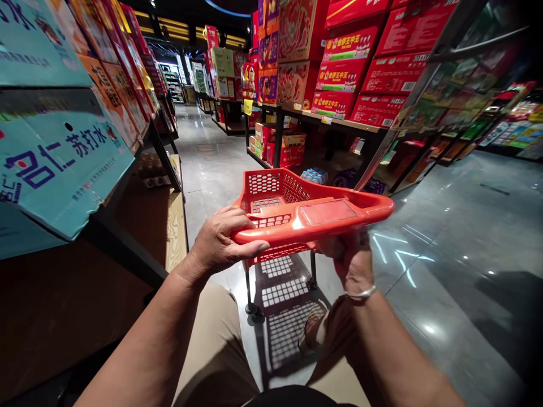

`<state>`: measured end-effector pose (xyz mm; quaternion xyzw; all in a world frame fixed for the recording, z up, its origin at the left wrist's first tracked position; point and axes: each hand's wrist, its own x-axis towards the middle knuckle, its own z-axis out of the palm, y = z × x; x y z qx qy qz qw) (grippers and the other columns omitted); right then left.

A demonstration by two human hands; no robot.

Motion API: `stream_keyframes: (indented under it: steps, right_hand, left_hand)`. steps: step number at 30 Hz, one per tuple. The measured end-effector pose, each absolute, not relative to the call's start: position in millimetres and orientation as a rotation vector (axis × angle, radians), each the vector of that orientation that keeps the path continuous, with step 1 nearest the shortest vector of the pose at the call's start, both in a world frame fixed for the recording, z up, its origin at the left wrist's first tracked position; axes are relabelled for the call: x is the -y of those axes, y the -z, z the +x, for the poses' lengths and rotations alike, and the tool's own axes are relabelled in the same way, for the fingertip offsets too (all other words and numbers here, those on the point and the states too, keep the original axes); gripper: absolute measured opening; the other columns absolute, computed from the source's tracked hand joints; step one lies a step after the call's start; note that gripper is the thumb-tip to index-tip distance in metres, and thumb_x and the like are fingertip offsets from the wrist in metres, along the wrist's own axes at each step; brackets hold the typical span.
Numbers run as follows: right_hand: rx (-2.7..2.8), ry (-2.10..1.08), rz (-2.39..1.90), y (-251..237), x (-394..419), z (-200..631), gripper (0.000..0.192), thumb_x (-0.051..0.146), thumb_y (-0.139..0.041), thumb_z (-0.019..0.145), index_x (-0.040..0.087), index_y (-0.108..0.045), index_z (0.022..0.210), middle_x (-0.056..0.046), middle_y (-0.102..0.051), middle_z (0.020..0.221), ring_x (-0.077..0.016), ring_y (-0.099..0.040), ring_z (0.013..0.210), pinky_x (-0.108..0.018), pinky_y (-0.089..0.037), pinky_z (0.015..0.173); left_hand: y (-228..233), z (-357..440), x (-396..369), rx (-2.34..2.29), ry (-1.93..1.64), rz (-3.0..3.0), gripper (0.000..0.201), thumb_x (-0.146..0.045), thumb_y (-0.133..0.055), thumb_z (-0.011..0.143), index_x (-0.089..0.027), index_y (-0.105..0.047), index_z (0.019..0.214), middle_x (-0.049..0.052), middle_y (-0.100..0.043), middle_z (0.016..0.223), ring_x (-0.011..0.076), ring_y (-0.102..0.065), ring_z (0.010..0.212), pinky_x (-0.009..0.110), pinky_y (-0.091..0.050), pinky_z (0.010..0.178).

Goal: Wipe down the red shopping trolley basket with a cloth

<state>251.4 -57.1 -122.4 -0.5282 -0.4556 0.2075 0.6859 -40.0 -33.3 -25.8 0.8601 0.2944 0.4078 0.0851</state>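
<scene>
A red plastic shopping cart (297, 217) stands directly ahead of me, its perforated basket holding nothing that I can see. My left hand (224, 234) is closed around the left part of its handle, with the thumb lying along the near side. Below the handle's right part is my right hand (350, 263), a silvery bracelet (361, 294) at its wrist. It is in shadow and smeared by motion, so its fingers and any grip are unclear. The cart's wheels (254, 311) rest on the floor, and one of my feet shows behind them.
Pale blue cartons of soda water (63, 152) jut out from the shelf close on my left. Red boxes (339, 79) are stacked on a shelf ahead to the right, with a metal post (396, 124) at its corner. Shiny grey floor (199, 141) runs along the aisle.
</scene>
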Motion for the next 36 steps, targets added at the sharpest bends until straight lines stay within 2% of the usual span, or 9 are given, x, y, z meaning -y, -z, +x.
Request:
stream_keyframes:
  steps: [3, 6, 8, 12, 18, 24, 27, 30, 36]
  right_hand:
    - [0.498, -0.495, -1.002, 107.7, 80.6, 273.1, 0.053, 0.024, -0.076, 0.063, 0.026, -0.055, 0.112, 0.003, -0.069, 0.102, -0.0143, -0.069, 0.085, -0.032, -0.062, 0.078]
    - [0.435, -0.336, -0.952, 96.3, 94.8, 290.4, 0.061, 0.014, -0.077, 0.056, 0.023, -0.056, 0.112, 0.003, -0.068, 0.104, -0.0125, -0.069, 0.091, -0.027, -0.062, 0.079]
    - [0.509, -0.172, -0.905, 88.3, 99.5, 299.6, 0.057, 0.011, -0.074, 0.059, 0.022, -0.058, 0.112, 0.001, -0.068, 0.111, -0.0153, -0.069, 0.101, -0.034, -0.060, 0.093]
    - [0.729, 0.293, -0.889, 76.0, 105.4, 298.9, 0.055, 0.006, -0.071, 0.064, 0.022, -0.064, 0.117, -0.006, -0.064, 0.127, -0.0255, -0.061, 0.124, -0.046, -0.043, 0.117]
    - [1.385, 0.505, -1.148, 85.8, 123.9, 210.8, 0.056, 0.012, -0.067, 0.079, 0.027, -0.062, 0.132, -0.012, -0.046, 0.144, -0.0364, -0.048, 0.134, -0.060, -0.044, 0.109]
    - [1.803, 0.628, -0.856, 67.1, 121.5, 128.0, 0.041, 0.013, -0.067, 0.084, 0.031, -0.069, 0.121, -0.007, -0.060, 0.131, -0.0321, -0.046, 0.132, -0.051, -0.039, 0.111]
    - [1.906, 0.637, -0.799, 50.4, 112.4, 143.0, 0.025, 0.016, -0.070, 0.087, 0.030, -0.073, 0.107, -0.004, -0.063, 0.129, -0.0277, -0.051, 0.125, -0.044, -0.044, 0.106]
    - [1.918, 0.587, -0.827, 40.7, 109.2, 195.0, 0.023, 0.010, -0.070, 0.085, 0.027, -0.072, 0.100, -0.005, -0.062, 0.128, -0.0266, -0.055, 0.123, -0.046, -0.047, 0.104]
    - [1.803, 0.382, -1.187, 24.2, 103.2, 319.6, 0.033, 0.015, -0.069, 0.074, 0.024, -0.073, 0.105, -0.009, -0.057, 0.131, -0.0307, -0.058, 0.125, -0.051, -0.050, 0.105]
  left_hand:
    - [26.9, -42.9, 33.3, -0.898, -1.267, 2.547, 0.032, -0.050, -0.075, 0.081, -0.018, -0.074, 0.081, 0.005, -0.073, 0.080, 0.0202, -0.066, 0.080, 0.034, -0.054, 0.078]
    - [27.0, -45.0, 37.4, -0.936, -1.348, 2.546, 0.036, -0.049, -0.076, 0.080, -0.018, -0.077, 0.099, 0.008, -0.074, 0.095, 0.0212, -0.068, 0.086, 0.033, -0.056, 0.076]
    - [26.6, -44.8, 42.3, -0.934, -1.378, 2.633, 0.035, -0.044, -0.073, 0.084, -0.019, -0.076, 0.108, 0.008, -0.075, 0.099, 0.0216, -0.069, 0.089, 0.035, -0.056, 0.081]
    - [27.8, -39.7, 51.7, -0.921, -1.391, 2.856, 0.033, -0.031, -0.062, 0.088, -0.018, -0.074, 0.116, 0.009, -0.077, 0.102, 0.0236, -0.070, 0.091, 0.043, -0.052, 0.090]
    - [31.9, -30.7, 53.0, -0.973, -1.335, 2.853, 0.040, -0.033, -0.043, 0.098, -0.017, -0.075, 0.118, 0.010, -0.078, 0.104, 0.0248, -0.068, 0.089, 0.045, -0.047, 0.084]
    - [37.1, -33.2, 52.5, -0.930, -1.525, 2.600, 0.068, -0.052, -0.014, 0.108, -0.015, -0.058, 0.144, 0.014, -0.072, 0.129, 0.0252, -0.068, 0.110, 0.043, -0.048, 0.094]
    - [39.8, -37.2, 51.4, -1.018, -1.623, 2.498, 0.072, -0.060, -0.015, 0.106, -0.018, -0.062, 0.140, 0.011, -0.077, 0.116, 0.0236, -0.069, 0.105, 0.041, -0.049, 0.094]
    - [39.8, -43.3, 48.0, -1.012, -1.619, 2.532, 0.058, -0.055, -0.032, 0.106, -0.019, -0.074, 0.120, 0.007, -0.078, 0.087, 0.0213, -0.070, 0.084, 0.040, -0.050, 0.087]
    - [38.0, -53.6, 38.4, -1.027, -1.592, 2.654, 0.045, -0.061, -0.056, 0.093, -0.022, -0.078, 0.096, 0.006, -0.078, 0.086, 0.0232, -0.069, 0.079, 0.041, -0.051, 0.083]
